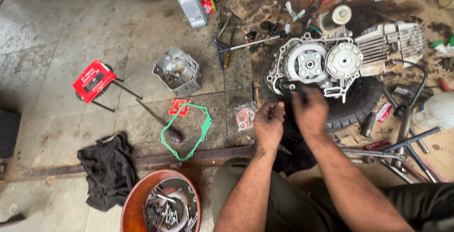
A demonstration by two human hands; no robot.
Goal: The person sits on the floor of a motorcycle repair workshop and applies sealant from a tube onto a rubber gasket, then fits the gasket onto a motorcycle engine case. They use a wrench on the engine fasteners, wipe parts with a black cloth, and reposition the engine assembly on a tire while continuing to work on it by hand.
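A grey engine (pixel 340 57) with its side cover off lies on a black tyre (pixel 354 104); the clutch and a round gear face up. My right hand (pixel 309 109) reaches to the engine's lower left edge, fingers pinched on a small dark part (pixel 289 87) there. My left hand (pixel 268 123) hovers just left of it, fingers curled loosely around something tiny that I cannot make out. Both hands are dirty with grease.
A green gasket (pixel 189 130), a grey engine cover (pixel 178 72), a red box (pixel 93 80), an oil bottle (pixel 191 2), a black rag (pixel 109 168) and a bowl of bolts (pixel 163 203) lie on the concrete. Wrenches and tools (pixel 402 151) crowd the right.
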